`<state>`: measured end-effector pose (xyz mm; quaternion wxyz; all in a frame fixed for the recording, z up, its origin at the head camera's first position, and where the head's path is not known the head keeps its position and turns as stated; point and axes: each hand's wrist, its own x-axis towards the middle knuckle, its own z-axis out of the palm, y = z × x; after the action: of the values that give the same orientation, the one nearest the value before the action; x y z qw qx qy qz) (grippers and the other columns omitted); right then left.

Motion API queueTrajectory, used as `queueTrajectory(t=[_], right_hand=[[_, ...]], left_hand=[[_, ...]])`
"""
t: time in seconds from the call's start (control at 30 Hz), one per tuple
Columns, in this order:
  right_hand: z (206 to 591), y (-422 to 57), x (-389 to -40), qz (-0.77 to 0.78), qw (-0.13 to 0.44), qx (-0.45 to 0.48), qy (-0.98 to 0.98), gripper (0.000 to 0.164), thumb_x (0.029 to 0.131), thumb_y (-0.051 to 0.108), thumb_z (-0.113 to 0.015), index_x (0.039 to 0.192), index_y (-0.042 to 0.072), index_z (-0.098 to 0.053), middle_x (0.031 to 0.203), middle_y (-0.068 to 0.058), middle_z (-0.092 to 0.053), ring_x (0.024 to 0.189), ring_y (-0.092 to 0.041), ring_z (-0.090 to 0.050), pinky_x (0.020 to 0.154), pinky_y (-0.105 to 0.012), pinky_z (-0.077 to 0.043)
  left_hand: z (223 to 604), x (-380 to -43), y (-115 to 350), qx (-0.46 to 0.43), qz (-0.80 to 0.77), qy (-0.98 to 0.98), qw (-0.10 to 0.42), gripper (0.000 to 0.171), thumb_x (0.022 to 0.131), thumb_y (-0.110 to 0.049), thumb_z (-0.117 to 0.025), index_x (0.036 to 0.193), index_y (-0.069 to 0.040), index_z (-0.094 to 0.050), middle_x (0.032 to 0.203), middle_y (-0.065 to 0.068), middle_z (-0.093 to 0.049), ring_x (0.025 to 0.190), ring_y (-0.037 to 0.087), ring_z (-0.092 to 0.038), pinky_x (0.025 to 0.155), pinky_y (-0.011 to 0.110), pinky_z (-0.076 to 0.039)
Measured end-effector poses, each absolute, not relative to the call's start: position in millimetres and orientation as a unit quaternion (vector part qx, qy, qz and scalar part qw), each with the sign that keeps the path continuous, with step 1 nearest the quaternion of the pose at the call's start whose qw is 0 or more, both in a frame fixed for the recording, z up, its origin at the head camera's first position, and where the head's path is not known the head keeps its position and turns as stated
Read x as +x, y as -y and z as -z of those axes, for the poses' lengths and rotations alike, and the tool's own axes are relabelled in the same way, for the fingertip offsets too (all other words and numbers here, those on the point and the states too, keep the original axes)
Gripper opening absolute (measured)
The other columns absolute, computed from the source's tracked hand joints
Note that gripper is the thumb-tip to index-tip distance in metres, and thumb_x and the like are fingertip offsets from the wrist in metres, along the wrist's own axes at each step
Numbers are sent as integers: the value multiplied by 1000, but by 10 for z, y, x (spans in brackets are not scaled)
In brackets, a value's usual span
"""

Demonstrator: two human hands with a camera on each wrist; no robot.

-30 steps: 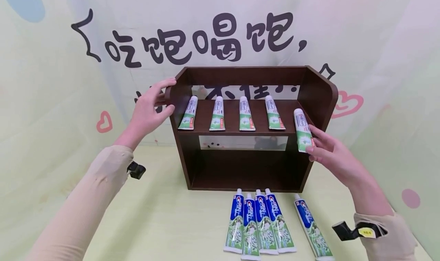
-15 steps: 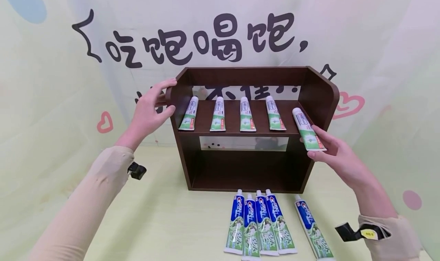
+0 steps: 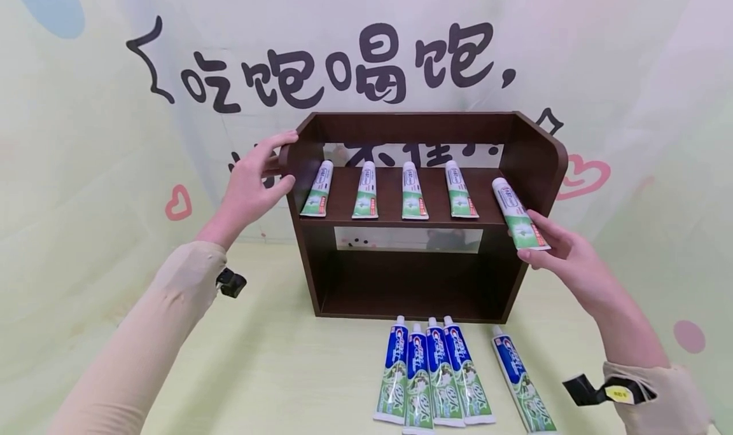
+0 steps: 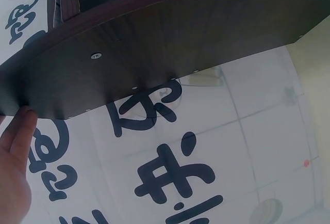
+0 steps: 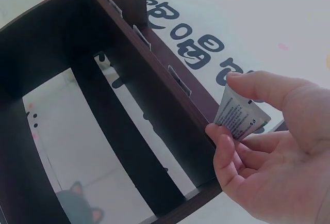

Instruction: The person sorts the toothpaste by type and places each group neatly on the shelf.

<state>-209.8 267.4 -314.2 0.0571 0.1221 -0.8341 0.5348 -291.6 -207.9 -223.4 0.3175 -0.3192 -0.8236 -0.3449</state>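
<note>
My right hand (image 3: 564,250) pinches the bottom end of a white and green toothpaste tube (image 3: 515,215). The tube's cap end slants toward the right end of the upper board of a dark brown two-tier shelf (image 3: 406,126). In the right wrist view, the tube's printed back (image 5: 240,113) shows between thumb and fingers; its cap end is hidden. Several matching toothpaste tubes (image 3: 413,193) lie spaced in a row on that board. My left hand (image 3: 252,184) holds the shelf's left side panel (image 4: 129,53), thumb near the front edge, fingertips against the outside.
Several blue and green toothpaste tubes (image 3: 441,374) lie close together on the pale table (image 3: 275,359) before the shelf, with another blue and green tube (image 3: 521,381) apart to their right. The shelf's lower tier (image 3: 406,289) has a dark floor. A printed curtain (image 3: 200,15) hangs behind.
The bottom end of the held tube has swung right with my right hand, then shifted slightly right and up. My left hand stays on the side panel. The view has shifted slightly.
</note>
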Motion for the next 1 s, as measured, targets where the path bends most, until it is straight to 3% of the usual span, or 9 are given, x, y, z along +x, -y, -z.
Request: queueTrajectory(t=[0.33, 0.5, 0.63, 1.0], right_hand=[[3131, -2625, -2073, -516, 89, 72, 849, 71, 96, 30, -63, 157, 24, -28, 136, 10, -47, 107, 4, -51, 79, -10, -50], [3138, -2600, -2039, -474, 146, 41, 868, 68, 92, 34, -67, 153, 21, -38, 117, 26, -51, 98, -1, -50, 70, -13, -51], [3128, -2573, -2018, -443, 182, 16, 878, 67, 90, 39, -70, 149, 19, -45, 108, 26, -51, 93, -1, -49, 62, -15, -50], [3132, -2514, -2010, -382, 253, 13, 889, 58, 89, 38, -71, 139, 14, -56, 124, -13, -59, 91, -4, -45, 65, -5, -41]], left_hand=[[2228, -2917, 2073, -320, 355, 818, 321, 53, 85, 9, -61, 136, 1, -52, 148, 16, -51, 117, 36, -65, 89, 2, -45], [2230, -2936, 2070, -322, 348, 818, 326, 53, 84, 8, -61, 136, 1, -53, 147, 17, -52, 116, 36, -66, 89, 2, -45], [2232, -2946, 2070, -326, 343, 814, 338, 53, 83, 10, -62, 135, 2, -53, 146, 17, -53, 114, 38, -67, 88, 2, -45], [2234, -2930, 2064, -321, 338, 822, 328, 54, 84, 9, -62, 136, 0, -53, 147, 16, -52, 115, 38, -66, 88, 1, -44]])
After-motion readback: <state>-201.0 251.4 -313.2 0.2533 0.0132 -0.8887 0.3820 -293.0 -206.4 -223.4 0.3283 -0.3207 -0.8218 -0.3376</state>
